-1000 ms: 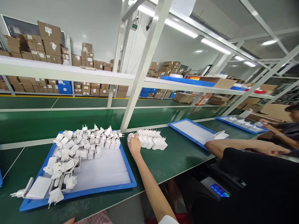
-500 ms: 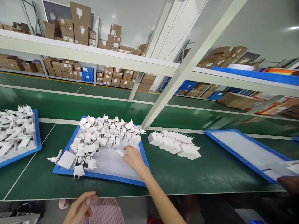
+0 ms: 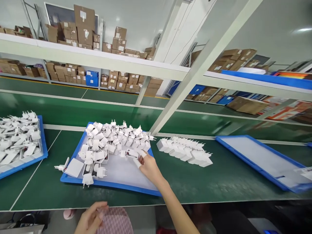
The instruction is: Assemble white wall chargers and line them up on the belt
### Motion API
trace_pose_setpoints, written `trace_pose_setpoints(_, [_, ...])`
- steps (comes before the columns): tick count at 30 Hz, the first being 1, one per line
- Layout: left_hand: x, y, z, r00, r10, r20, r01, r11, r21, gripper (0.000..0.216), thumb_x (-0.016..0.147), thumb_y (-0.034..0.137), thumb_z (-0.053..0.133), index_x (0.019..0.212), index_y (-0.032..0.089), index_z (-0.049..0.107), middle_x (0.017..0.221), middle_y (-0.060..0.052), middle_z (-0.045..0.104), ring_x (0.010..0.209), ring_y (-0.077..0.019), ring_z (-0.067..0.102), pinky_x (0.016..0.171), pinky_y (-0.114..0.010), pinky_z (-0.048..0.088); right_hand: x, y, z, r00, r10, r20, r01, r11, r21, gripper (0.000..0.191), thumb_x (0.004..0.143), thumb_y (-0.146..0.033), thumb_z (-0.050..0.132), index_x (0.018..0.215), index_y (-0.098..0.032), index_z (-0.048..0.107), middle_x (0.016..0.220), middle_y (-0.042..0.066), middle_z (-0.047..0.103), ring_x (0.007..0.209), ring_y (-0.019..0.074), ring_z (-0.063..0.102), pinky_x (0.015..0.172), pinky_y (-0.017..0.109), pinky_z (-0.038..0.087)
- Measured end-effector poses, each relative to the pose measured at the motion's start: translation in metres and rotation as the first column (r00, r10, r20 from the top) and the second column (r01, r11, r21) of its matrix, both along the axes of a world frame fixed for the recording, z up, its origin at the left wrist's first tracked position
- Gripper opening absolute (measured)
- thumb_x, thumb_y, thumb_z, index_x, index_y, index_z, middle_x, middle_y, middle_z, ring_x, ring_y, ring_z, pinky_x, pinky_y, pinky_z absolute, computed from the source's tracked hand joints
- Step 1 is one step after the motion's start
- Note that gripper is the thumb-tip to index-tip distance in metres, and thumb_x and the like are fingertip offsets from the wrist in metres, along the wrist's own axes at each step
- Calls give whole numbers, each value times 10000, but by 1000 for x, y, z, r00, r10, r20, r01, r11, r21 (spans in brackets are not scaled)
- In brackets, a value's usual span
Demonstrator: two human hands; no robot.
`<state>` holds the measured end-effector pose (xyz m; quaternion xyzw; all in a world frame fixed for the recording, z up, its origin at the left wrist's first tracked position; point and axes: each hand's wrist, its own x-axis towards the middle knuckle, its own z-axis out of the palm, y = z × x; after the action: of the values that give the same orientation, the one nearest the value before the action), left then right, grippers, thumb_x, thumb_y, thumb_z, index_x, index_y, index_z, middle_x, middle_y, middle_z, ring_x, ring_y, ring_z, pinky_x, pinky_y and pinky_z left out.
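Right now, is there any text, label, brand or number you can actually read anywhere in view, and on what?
None can be read.
White labels on the cardboard boxes on the upper shelf: too small and blurred.
White plug adapters in the blue tray: no legible marking.
The adapter at the right hand: a dark patch, nothing readable.
Orange packaging far right: blurred.

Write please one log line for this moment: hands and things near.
right hand: on white charger plug in blue tray | left hand: low, by checked cloth | plug row on green table
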<state>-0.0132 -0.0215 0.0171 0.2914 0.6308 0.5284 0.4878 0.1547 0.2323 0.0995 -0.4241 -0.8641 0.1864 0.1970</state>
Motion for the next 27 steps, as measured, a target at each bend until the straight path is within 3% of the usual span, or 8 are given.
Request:
trace_pose_setpoints(3, [11,12,8,995,-38,-89,48,992,114,560,878,513,672,1338,208,584,1241,-156,694,782,-198,659,808,-331,556,23,-50,11,982,142,-123,-144,990,-5,326,935,-260,553,1257,-219,590,799,16,694,644,162,646,650,283,574])
trace_pose_setpoints(6, [18,24,35,984,-78,-160,118,960,256,602,916,348,649,1470,249,434,1477,-160,511,1162,-261,627,977,-368,532,31,-95,21,861,390,-327,-384,919,88,409,948,-211,585,1344,-290,519,1102,70,737,708,142,688,672,257,597])
trace_pose_setpoints(7, [19,27,44,968,-142,-208,204,927,314,616,905,307,670,1473,260,436,1515,-149,471,1279,-287,566,1053,-390,493,31,-107,22,819,445,-362,-431,894,122,447,942,-187,604,1361,-308,507,1161,77,729,765,150,710,704,259,604])
trace_pose_setpoints(8, [19,29,51,949,-167,-268,264,886,381,607,875,283,706,1438,263,480,1478,-138,511,1308,-304,543,1084,-406,468,30,-116,22,794,476,-379,-459,877,140,486,935,-166,616,1380,-319,494,1188,80,724,824,159,726,736,261,607])
trace_pose_setpoints(10, [19,28,59,936,-183,-302,313,827,468,591,843,275,749,1387,280,516,1330,-111,609,1179,-292,622,989,-383,528,26,-131,18,767,477,-429,-470,873,132,524,929,-150,627,1407,-309,482,1197,89,720,924,177,737,779,264,610])
trace_pose_setpoints(14, [20,18,56,942,-101,-320,262,816,515,503,854,243,748,1302,291,524,1082,-52,655,890,-210,674,742,-289,564,18,-151,4,743,387,-546,-434,900,46,492,945,-146,601,1403,-288,489,1211,98,701,999,185,727,816,265,613])
trace_pose_setpoints(21, [22,9,42,934,-85,-348,283,771,571,473,872,257,713,1295,313,510,1180,-49,605,1055,-238,631,842,-359,578,15,-165,2,717,393,-576,-460,887,33,479,937,-58,540,1371,-260,529,1250,98,663,1112,196,683,909,289,594])
trace_pose_setpoints(27, [24,2,33,940,-60,-337,264,754,601,544,828,261,762,1291,322,483,1154,-46,585,1027,-233,638,814,-367,590,19,-169,10,770,402,-495,-477,878,-29,363,980,-175,516,1331,-264,519,1197,73,694,1063,198,703,869,296,585])
